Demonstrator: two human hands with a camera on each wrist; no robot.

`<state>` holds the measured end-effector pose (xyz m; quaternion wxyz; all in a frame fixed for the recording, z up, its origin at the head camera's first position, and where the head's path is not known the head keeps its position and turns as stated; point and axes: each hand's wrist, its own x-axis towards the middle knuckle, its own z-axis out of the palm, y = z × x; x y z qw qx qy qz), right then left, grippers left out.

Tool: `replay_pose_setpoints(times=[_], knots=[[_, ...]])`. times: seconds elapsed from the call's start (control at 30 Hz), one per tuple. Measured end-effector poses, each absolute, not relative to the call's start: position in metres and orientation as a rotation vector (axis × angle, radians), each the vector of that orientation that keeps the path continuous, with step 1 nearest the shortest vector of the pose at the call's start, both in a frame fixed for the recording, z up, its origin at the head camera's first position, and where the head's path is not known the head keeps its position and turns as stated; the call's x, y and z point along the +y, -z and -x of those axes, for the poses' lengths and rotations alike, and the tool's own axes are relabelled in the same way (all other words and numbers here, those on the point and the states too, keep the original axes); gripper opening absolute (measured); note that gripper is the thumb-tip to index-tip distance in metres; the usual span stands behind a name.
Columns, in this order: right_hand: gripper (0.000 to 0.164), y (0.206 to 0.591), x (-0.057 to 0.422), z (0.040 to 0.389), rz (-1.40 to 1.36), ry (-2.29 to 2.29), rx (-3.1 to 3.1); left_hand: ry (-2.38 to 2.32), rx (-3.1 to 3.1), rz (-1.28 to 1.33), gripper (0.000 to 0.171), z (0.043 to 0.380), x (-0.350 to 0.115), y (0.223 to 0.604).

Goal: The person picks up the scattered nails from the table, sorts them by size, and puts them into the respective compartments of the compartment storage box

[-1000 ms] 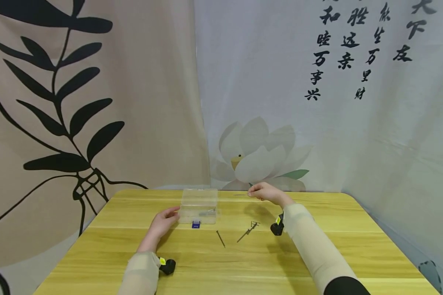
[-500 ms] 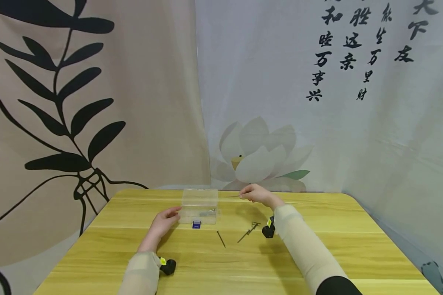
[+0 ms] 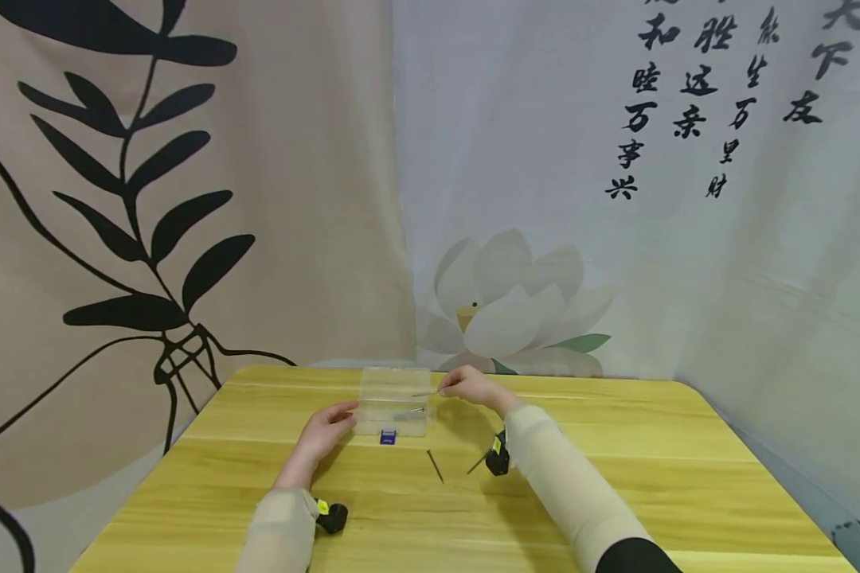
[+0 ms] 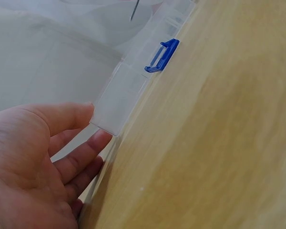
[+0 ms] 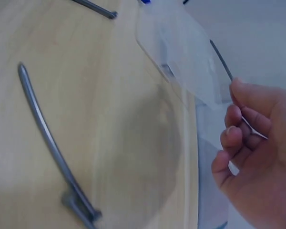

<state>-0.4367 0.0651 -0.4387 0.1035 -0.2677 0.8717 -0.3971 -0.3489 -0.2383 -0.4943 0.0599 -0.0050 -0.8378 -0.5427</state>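
A clear plastic box [image 3: 369, 428] stands near the back of the table, its lid [image 3: 394, 382] raised and a blue latch [image 3: 388, 437] at its front. My left hand [image 3: 326, 434] rests against the box's left end, thumb and fairly straight fingers touching its corner in the left wrist view. Between thumb and fingers my right hand [image 3: 471, 387] pinches a thin nail [image 5: 221, 59], whose free end points left across the right side of the open box. At least one nail [image 3: 410, 414] lies inside. Part of the held nail is hidden by the fingers.
A single nail [image 3: 435, 466] lies on the wooden table [image 3: 373, 509] before the box. Further right another nail [image 5: 47, 136] touches a second one, partly hidden by my right wrist in the head view. A printed cloth [image 3: 315, 239] hangs behind.
My right hand has moved left and slightly down, bringing the nail from the table's back to the box. My left hand stays at the box's left end.
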Motion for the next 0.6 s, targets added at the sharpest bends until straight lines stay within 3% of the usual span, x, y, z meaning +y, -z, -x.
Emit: replay_pose_setpoints(times=[0.27, 0.6], knots=[[0.014, 0.444, 0.041, 0.435, 0.948, 1.093, 2.619, 1.635, -2.539, 0.015, 0.036, 0.350, -0.238, 0.495], [0.008, 0.450, 0.027, 0.428, 0.920, 1.070, 2.663, 1.630, -2.536, 0.015, 0.035, 0.349, -0.238, 0.494]])
